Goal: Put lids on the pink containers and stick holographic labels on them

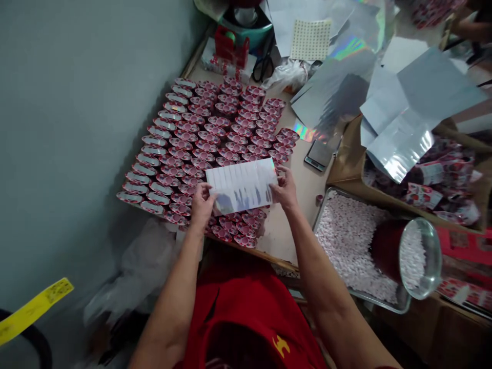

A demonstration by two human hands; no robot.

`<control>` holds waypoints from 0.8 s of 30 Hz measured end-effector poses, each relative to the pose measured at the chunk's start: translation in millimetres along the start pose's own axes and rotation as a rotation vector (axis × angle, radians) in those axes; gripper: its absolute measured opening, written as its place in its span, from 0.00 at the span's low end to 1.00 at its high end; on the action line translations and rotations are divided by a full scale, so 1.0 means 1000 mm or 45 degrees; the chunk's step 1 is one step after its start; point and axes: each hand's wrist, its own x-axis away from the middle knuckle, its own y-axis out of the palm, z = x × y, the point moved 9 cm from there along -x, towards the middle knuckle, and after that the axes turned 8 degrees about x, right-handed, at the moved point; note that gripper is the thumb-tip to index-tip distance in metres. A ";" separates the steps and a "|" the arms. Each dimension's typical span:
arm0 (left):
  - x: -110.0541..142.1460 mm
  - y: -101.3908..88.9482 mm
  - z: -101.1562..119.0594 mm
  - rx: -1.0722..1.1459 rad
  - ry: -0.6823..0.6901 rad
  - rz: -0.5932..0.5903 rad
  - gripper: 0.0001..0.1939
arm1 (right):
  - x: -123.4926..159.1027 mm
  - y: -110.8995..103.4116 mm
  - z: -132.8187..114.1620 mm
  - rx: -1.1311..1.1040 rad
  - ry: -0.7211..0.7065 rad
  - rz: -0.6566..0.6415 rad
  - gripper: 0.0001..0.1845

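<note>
Both my hands hold a shiny silver sheet (242, 185) flat above rows of small red-and-white packets (207, 138) laid out on the table (303, 179). My left hand (202, 205) pinches the sheet's left edge. My right hand (284, 188) pinches its right edge. The sheet shows faint vertical strips across it and hides the packets under it.
A metal tray (400, 306) of small white pieces with a glass bowl (421, 256) lies at the right. A cardboard box (348, 154) holds red packets. Silver and holographic sheets (403, 102), a phone (320, 154), scissors (264, 64) and a red tape dispenser (230, 46) lie at the back. A grey wall stands to the left.
</note>
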 end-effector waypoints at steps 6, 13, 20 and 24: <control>-0.004 0.007 0.016 0.082 -0.161 -0.333 0.26 | 0.007 -0.001 -0.010 -0.253 0.042 -0.378 0.26; 0.005 -0.002 0.058 0.041 -0.064 -0.281 0.31 | 0.028 -0.020 -0.022 -0.439 0.060 -0.548 0.34; 0.029 -0.006 0.090 -0.345 0.209 -0.103 0.12 | 0.034 -0.052 -0.044 0.225 -0.327 -0.185 0.14; 0.040 0.006 0.130 -0.628 0.559 -0.041 0.04 | 0.037 -0.065 -0.071 0.677 -0.521 -0.125 0.05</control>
